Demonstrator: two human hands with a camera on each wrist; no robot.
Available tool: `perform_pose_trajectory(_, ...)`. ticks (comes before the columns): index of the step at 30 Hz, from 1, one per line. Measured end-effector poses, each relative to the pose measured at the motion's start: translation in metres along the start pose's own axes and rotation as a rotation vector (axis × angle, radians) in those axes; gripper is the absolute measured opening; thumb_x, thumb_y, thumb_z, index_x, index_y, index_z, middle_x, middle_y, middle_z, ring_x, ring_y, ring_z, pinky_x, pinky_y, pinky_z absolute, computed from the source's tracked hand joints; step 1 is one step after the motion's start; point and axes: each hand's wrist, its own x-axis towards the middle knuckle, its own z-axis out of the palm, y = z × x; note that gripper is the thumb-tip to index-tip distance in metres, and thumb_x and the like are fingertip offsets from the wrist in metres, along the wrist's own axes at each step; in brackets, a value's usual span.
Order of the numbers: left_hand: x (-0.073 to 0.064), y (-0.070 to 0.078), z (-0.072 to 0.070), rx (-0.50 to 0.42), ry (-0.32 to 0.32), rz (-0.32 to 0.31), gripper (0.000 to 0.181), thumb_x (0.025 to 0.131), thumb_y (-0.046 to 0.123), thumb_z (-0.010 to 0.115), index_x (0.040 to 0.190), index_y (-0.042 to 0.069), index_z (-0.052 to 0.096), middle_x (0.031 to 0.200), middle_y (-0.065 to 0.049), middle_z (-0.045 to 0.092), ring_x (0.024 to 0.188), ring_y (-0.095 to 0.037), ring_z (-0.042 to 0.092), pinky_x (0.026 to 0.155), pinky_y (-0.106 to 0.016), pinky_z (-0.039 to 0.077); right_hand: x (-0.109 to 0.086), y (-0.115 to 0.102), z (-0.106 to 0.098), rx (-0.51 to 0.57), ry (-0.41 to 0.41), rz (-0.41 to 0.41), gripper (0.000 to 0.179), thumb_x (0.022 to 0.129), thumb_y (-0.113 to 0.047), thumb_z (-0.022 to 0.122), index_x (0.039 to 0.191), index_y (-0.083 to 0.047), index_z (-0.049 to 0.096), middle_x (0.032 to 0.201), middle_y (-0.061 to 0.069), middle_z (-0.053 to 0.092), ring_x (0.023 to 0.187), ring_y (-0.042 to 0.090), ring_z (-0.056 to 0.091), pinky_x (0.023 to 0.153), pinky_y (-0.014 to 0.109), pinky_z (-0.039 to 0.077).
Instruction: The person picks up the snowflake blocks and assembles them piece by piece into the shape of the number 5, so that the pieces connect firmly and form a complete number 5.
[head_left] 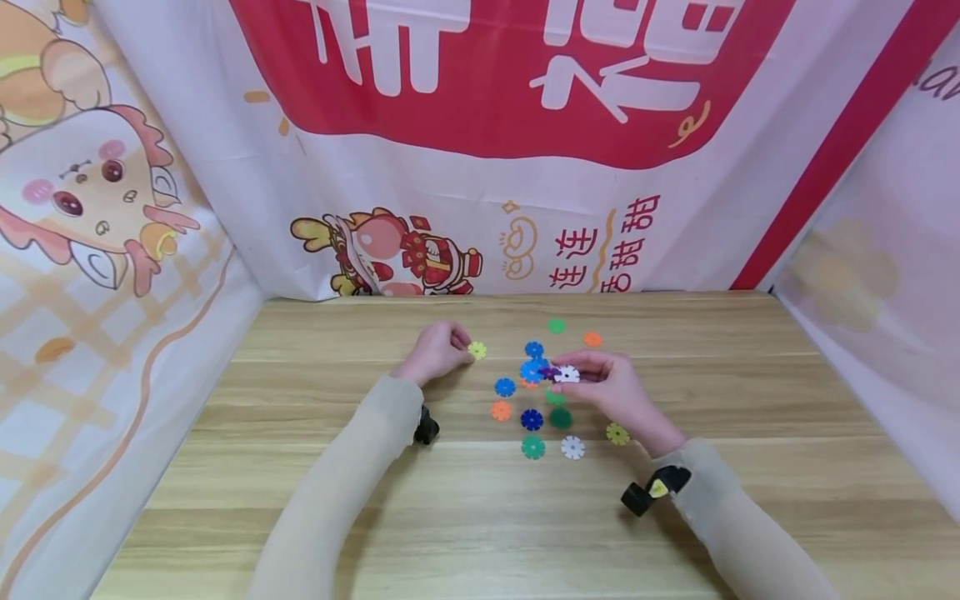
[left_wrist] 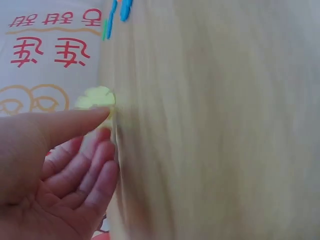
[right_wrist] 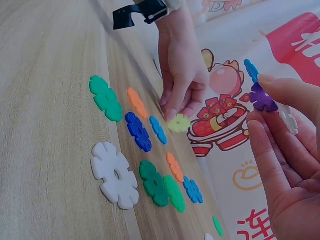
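Observation:
A pale yellow snowflake disc [head_left: 477, 350], notched round its rim, is pinched at its edge by the thumb and fingers of my left hand [head_left: 438, 352]; the left wrist view shows the disc [left_wrist: 96, 96] beyond the thumb tip. My right hand [head_left: 615, 387] grips a small joined piece above the table. In it, a purple disc [right_wrist: 263, 98] sits between the fingertips, linked to a blue disc [right_wrist: 251, 70], with a white disc [right_wrist: 288, 119] partly hidden by the fingers. The two hands are apart, left hand near the tabletop.
Loose snowflake discs lie on the wooden table [head_left: 450, 517] between and below the hands: dark blue [head_left: 532, 419], green [head_left: 533, 447], white [head_left: 573, 447], orange [head_left: 501, 410] and several others. A yellow-green disc [head_left: 618, 433] lies under the right wrist. Printed cloth [head_left: 420, 167] hangs behind the table.

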Motion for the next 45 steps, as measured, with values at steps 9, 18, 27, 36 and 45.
perform_pose_trajectory(9, -0.011, -0.002, 0.005, -0.153, 0.021, 0.076, 0.023, 0.094, 0.011, 0.083, 0.116, 0.007, 0.078, 0.104, -0.010, 0.080, 0.093, -0.018, 0.073, 0.080, -0.027, 0.057, 0.001, 0.001, 0.000, -0.007, 0.008, -0.003, 0.042, 0.089, -0.018, 0.089, 0.128, -0.007, 0.076, 0.125, 0.013, 0.079, 0.098, 0.010, 0.074, 0.086, 0.022, 0.061)
perform_pose_trajectory(18, -0.034, 0.005, 0.004, -0.247, 0.032, 0.147, 0.022, 0.097, 0.017, 0.081, 0.119, 0.013, 0.081, 0.113, -0.006, 0.080, 0.101, -0.018, 0.072, 0.090, -0.033, 0.061, 0.003, 0.003, -0.001, -0.018, 0.012, 0.002, 0.039, 0.091, -0.015, 0.088, 0.128, -0.009, 0.077, 0.124, 0.007, 0.080, 0.100, 0.010, 0.074, 0.087, 0.023, 0.061)
perform_pose_trajectory(27, -0.058, 0.018, 0.007, -0.327, 0.026, 0.198, 0.016, 0.095, 0.017, 0.083, 0.112, 0.016, 0.082, 0.108, -0.003, 0.081, 0.096, -0.016, 0.072, 0.086, -0.029, 0.060, 0.004, 0.003, -0.001, -0.023, 0.010, 0.008, 0.040, 0.091, -0.016, 0.088, 0.128, -0.008, 0.076, 0.125, 0.012, 0.079, 0.099, 0.010, 0.074, 0.087, 0.022, 0.061)
perform_pose_trajectory(36, -0.080, 0.029, 0.009, -0.356, 0.013, 0.230, 0.015, 0.094, 0.013, 0.084, 0.109, 0.016, 0.083, 0.108, -0.001, 0.081, 0.095, -0.015, 0.073, 0.086, -0.029, 0.061, 0.003, 0.004, 0.001, -0.020, 0.005, 0.011, 0.042, 0.089, -0.019, 0.090, 0.127, -0.007, 0.076, 0.125, 0.012, 0.079, 0.098, 0.009, 0.074, 0.086, 0.022, 0.062)
perform_pose_trajectory(45, -0.089, 0.034, 0.012, -0.342, 0.004, 0.262, 0.014, 0.094, 0.011, 0.084, 0.107, 0.014, 0.083, 0.105, -0.002, 0.081, 0.093, -0.014, 0.072, 0.083, -0.027, 0.061, 0.001, 0.003, 0.006, -0.007, -0.018, -0.011, 0.042, 0.089, -0.018, 0.090, 0.126, -0.004, 0.076, 0.120, 0.013, 0.080, 0.094, 0.010, 0.075, 0.084, 0.022, 0.063)
